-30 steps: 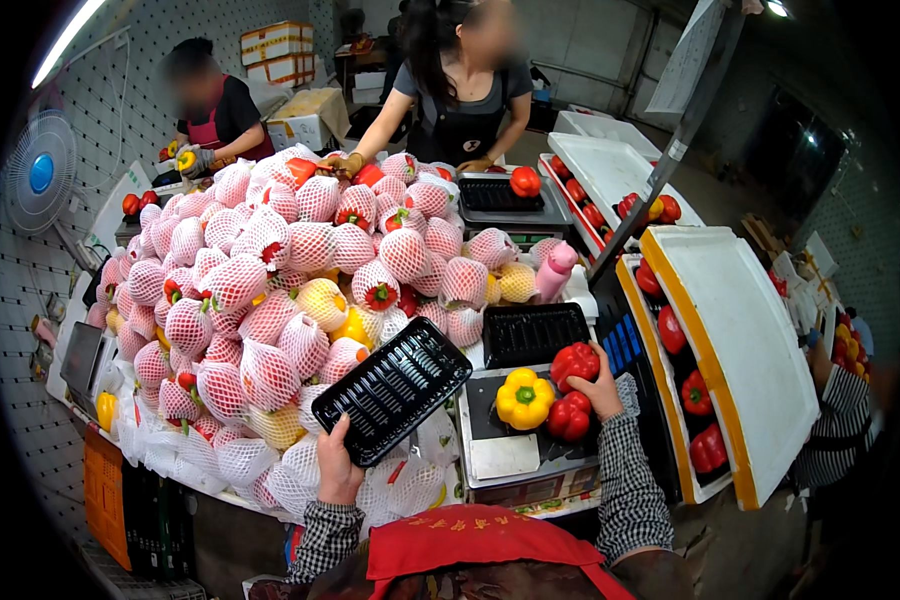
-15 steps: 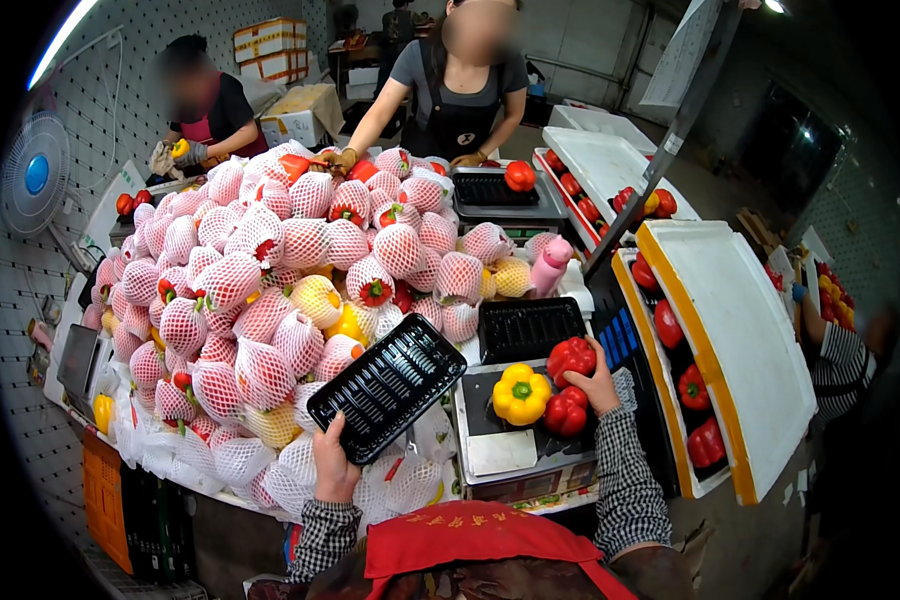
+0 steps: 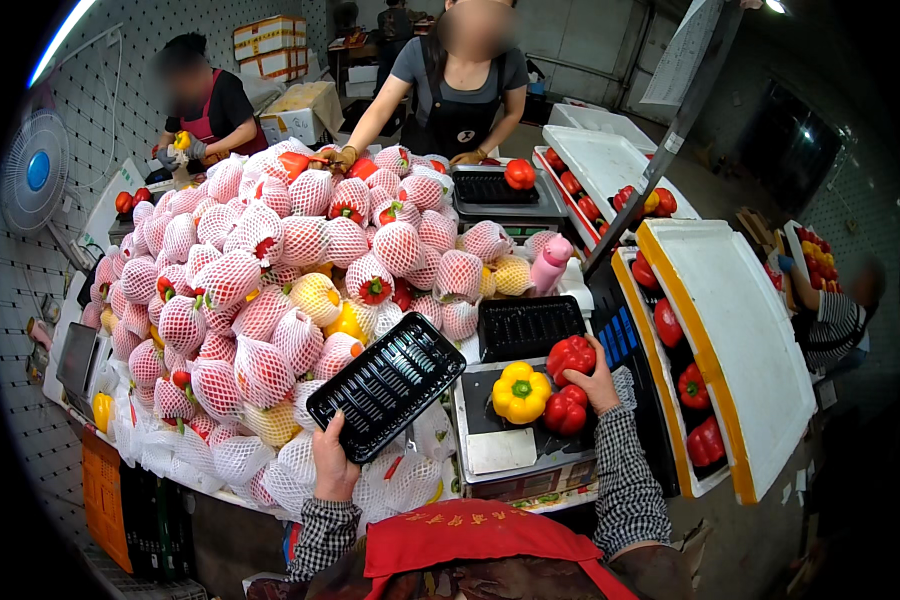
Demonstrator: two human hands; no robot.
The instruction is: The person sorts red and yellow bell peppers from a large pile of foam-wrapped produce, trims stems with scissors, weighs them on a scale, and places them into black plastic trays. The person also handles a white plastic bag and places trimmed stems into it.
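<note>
"Covering most of the counter, is it the pile of netted peppers?"

"Yes. The scale stands near the counter's near right corner, probably for easy reach."

"And the black tray?"

"It is slanted, just left of the scale. The left hand pinches its near left edge, thumb on top, perhaps so the inside stays uncovered."

"The right hand?"

"It curls around a red pepper at the scale's far right corner, beside a yellow pepper and another red pepper."
</note>
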